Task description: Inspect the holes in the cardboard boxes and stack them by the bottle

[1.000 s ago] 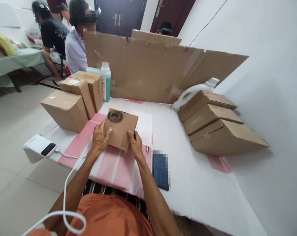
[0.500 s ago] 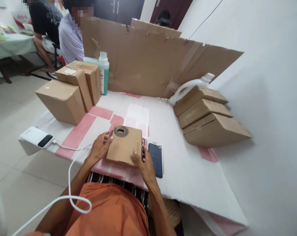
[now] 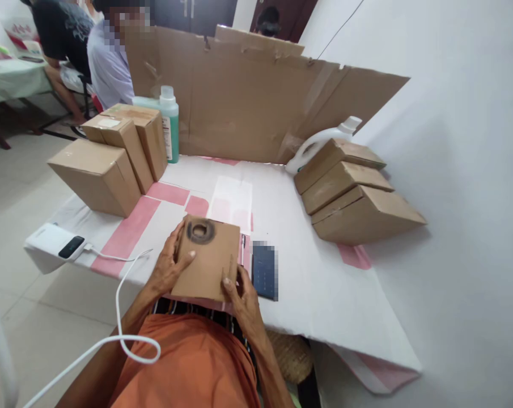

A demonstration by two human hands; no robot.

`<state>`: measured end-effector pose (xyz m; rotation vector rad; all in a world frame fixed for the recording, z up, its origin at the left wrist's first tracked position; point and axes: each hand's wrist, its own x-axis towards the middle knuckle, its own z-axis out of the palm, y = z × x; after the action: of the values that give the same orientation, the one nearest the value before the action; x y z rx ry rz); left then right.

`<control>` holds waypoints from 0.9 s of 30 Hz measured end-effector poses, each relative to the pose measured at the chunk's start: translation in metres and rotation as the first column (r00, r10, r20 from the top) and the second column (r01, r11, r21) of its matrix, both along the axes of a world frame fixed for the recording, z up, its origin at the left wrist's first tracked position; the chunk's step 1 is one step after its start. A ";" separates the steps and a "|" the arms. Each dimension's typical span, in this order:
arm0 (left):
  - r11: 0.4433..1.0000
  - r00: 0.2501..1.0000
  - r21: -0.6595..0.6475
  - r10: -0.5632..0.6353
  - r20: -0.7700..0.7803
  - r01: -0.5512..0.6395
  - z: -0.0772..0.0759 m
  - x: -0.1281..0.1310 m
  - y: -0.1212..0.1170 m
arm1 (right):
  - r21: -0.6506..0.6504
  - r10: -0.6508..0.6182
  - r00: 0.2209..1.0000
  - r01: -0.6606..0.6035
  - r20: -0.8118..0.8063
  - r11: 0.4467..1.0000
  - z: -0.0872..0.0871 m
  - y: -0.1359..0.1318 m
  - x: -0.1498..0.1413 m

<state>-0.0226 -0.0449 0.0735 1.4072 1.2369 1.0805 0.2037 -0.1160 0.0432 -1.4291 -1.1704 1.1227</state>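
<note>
I hold a small brown cardboard box (image 3: 205,258) with a dark ring mark near its far edge, at the table's near edge above my lap. My left hand (image 3: 168,266) grips its left side, thumb lying on top. My right hand (image 3: 239,292) grips its near right corner, thumb on the top face. A dark phone (image 3: 265,271) lies flat on the cloth just right of the box. A pen lies between box and phone, mostly hidden.
Three closed cartons (image 3: 107,164) stand at the far left beside a green bottle (image 3: 169,127). Three flat boxes (image 3: 353,192) lean stacked at the right, a white jug (image 3: 319,144) behind. A cardboard screen (image 3: 247,96) backs the table. A power bank (image 3: 56,245) with white cable lies at left. People sit beyond.
The box has come from the middle of the table toward me to the near edge. My hands shifted along its sides, and my view dropped lower and closer.
</note>
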 end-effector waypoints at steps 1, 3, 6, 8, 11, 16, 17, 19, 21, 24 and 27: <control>0.997 1.000 -0.080 0.007 0.019 -0.006 -0.002 -0.005 -0.003 | 0.016 -0.012 0.998 0.011 0.065 1.000 -0.003 0.000 0.002; 0.976 0.999 -0.218 0.014 0.035 -0.006 -0.009 -0.013 -0.006 | 0.068 -0.099 0.969 0.085 0.226 0.994 -0.013 0.001 0.009; 0.960 1.000 -0.279 0.007 0.020 -0.002 -0.017 -0.017 -0.008 | 0.153 -0.228 0.850 0.176 0.474 0.973 -0.029 0.006 0.024; 0.964 1.000 -0.266 -0.017 0.020 0.022 -0.020 -0.012 -0.009 | 0.123 -0.204 0.744 0.163 0.636 0.979 -0.037 0.009 0.030; 0.977 0.999 -0.211 -0.037 -0.003 0.036 -0.023 -0.002 -0.009 | -0.002 -0.114 0.577 0.197 0.808 0.980 -0.038 0.013 0.032; 0.995 0.990 -0.101 -0.001 -0.142 -0.014 -0.034 0.004 -0.003 | -0.017 -0.098 0.529 0.209 0.843 0.978 -0.027 0.017 0.043; 0.996 0.987 -0.088 -0.006 -0.158 -0.008 -0.036 0.003 -0.001 | -0.012 -0.097 0.535 0.198 0.839 0.980 -0.024 0.018 0.048; 0.997 0.985 -0.066 -0.040 -0.169 0.030 -0.039 0.002 0.003 | -0.001 -0.101 0.544 0.184 0.833 0.983 -0.017 0.020 0.054; 0.997 0.978 -0.032 -0.070 -0.197 0.065 -0.040 0.003 0.006 | 0.065 -0.165 0.563 0.193 0.810 0.979 -0.007 0.026 0.053; 0.997 0.950 0.040 -0.055 -0.308 0.071 -0.041 0.003 0.007 | 0.223 -0.261 0.611 0.140 0.747 0.965 0.010 0.047 0.032; 0.996 0.939 0.066 -0.035 -0.342 0.061 -0.040 0.002 0.009 | 0.214 -0.187 0.612 0.030 0.769 0.976 0.029 0.077 -0.004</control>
<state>-0.0207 -0.0357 0.0330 1.7268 1.4085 0.8799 0.1994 -0.0393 0.0720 -1.8853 -1.7003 0.2211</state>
